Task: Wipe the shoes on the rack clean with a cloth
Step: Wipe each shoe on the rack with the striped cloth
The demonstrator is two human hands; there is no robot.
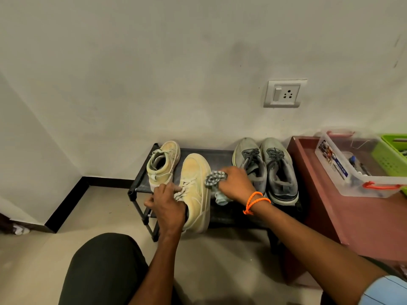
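Observation:
A low black shoe rack (pixel 222 214) stands against the wall. My left hand (pixel 168 205) grips a cream sneaker (pixel 196 186) at its collar, toe pointing away, over the rack's front left. Its mate (pixel 163 164) sits on the rack behind it. My right hand (pixel 235 186), with an orange wrist cord, holds a bunched checked cloth (pixel 214 178) against the right side of the held sneaker. Two grey running shoes (pixel 266 166) stand side by side on the rack's right part.
A maroon low table (pixel 352 219) adjoins the rack on the right, carrying a clear plastic box (pixel 352 166) and a green basket (pixel 394 155). A wall socket (pixel 284 93) is above the rack. My dark-clad knee (pixel 103 269) is in front, over tiled floor.

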